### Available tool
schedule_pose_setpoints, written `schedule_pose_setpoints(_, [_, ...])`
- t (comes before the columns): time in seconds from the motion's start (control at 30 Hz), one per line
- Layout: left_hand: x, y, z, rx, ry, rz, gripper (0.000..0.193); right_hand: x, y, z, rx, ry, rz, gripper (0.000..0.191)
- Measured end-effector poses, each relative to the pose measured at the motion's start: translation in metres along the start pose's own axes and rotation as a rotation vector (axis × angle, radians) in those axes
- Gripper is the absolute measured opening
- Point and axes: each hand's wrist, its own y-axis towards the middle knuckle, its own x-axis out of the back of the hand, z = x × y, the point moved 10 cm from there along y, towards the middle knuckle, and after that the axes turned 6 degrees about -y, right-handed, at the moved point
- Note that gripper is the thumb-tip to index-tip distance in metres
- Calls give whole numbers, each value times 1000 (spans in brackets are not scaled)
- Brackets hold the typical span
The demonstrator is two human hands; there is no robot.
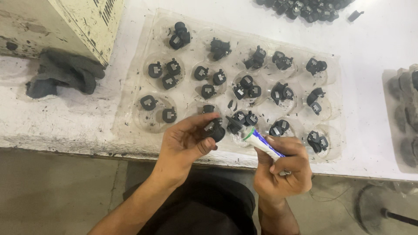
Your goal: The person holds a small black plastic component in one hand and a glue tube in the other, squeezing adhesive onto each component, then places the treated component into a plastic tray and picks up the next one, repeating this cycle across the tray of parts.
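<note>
My left hand (pixel 188 140) grips a small black plastic part (pixel 214 129) between thumb and fingers, just above the near edge of a clear plastic tray (pixel 135 102). My right hand (pixel 284 167) is closed around a white and blue tube (pixel 261 143) with a green collar. The tube's black nozzle (pixel 233 126) points left toward the held part and nearly touches it. The tray's round pockets hold several black parts (pixel 165 75), two or three to a pocket.
A dark grey rag (pixel 65 72) lies at the left beside a cream metal box (pixel 87 21). More loose black parts (pixel 305 8) are piled at the far edge. Another tray (pixel 407 113) sits at the right. The white bench edge (pixel 65 143) runs below the tray.
</note>
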Motion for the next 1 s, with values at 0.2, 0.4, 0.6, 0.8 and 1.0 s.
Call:
schedule_pose_setpoints(0.2, [0, -6, 13, 81, -50, 0, 51, -4, 1, 13, 124, -6, 51, 43])
schedule_pose_setpoints(0.4, [2, -6, 9, 57, -41, 2, 52, -7, 2, 12, 134, -19, 52, 45])
schedule_pose_setpoints(0.6, [4, -7, 9, 60, -66, 9, 52, -10, 3, 11, 165, -11, 53, 43])
schedule_pose_setpoints(0.8, [7, -5, 11, 67, -149, 14, 47, -13, 2, 11, 161, -12, 80, 45])
schedule_pose_setpoints(1.0, [10, -10, 12, 90, -323, 53, 45, -15, 0, 8, 124, 7, 99, 43])
